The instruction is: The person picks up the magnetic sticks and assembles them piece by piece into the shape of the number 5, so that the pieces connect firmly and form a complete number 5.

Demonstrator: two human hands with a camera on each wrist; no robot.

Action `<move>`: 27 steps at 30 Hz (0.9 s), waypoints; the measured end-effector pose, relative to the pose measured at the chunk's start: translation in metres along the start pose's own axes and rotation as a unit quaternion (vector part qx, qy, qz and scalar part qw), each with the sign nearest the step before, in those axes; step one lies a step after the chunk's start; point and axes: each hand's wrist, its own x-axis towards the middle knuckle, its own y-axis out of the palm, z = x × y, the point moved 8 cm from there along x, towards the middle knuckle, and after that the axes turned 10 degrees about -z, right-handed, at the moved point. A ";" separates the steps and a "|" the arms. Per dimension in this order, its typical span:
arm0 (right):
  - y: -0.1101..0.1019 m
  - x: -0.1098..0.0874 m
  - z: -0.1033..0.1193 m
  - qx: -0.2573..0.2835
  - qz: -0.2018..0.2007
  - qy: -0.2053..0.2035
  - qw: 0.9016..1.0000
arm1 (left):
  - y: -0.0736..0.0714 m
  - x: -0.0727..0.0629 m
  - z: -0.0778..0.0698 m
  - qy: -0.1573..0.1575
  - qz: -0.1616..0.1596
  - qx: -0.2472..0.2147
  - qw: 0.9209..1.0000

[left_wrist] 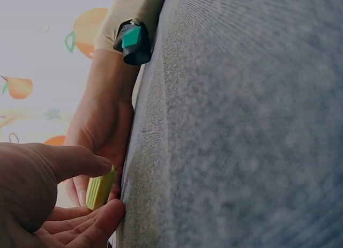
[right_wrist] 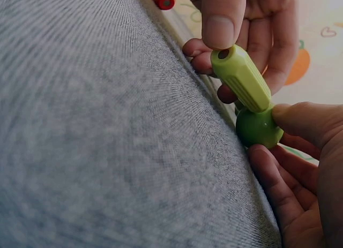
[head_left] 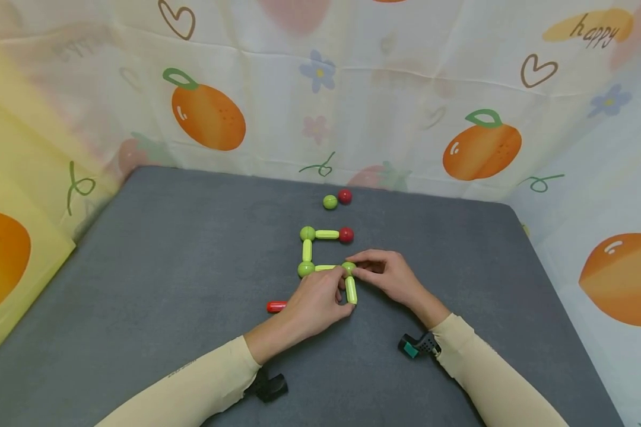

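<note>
My left hand (head_left: 316, 301) pinches a yellow-green rod (head_left: 351, 290) with its thumb at the near end, which shows a dark round spot in the right wrist view. The rod's far end meets a green ball (right_wrist: 259, 127). My right hand (head_left: 391, 276) holds that ball between thumb and fingers. From the ball a second yellow-green rod (head_left: 326, 268) runs left to another green ball (head_left: 306, 270). There a third rod (head_left: 307, 250) leads away to a green ball (head_left: 307, 233), and one more rod (head_left: 327, 235) ends at a red ball (head_left: 346, 235).
A red rod (head_left: 276, 306) lies left of my left hand, partly hidden by it. Farther back, a loose green ball (head_left: 330, 202) and a red ball (head_left: 345, 196) sit side by side. A fruit-print curtain (head_left: 363, 118) surrounds the grey table (head_left: 181, 267).
</note>
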 end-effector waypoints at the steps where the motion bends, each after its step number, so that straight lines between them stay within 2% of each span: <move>1: 0.000 0.000 0.000 0.001 0.000 0.000 1.000 | 0.000 0.000 0.000 0.000 0.000 0.001 1.000; 10: 0.000 0.001 0.000 0.006 0.000 -0.007 1.000 | 0.001 0.001 0.001 -0.002 0.008 -0.007 1.000; 18: -0.003 -0.001 0.001 0.001 -0.009 -0.005 1.000 | 0.008 0.009 -0.006 0.009 0.021 0.023 0.999; 27: -0.001 0.000 0.001 0.004 0.003 -0.007 1.000 | 0.005 0.007 -0.004 0.012 0.026 0.025 0.999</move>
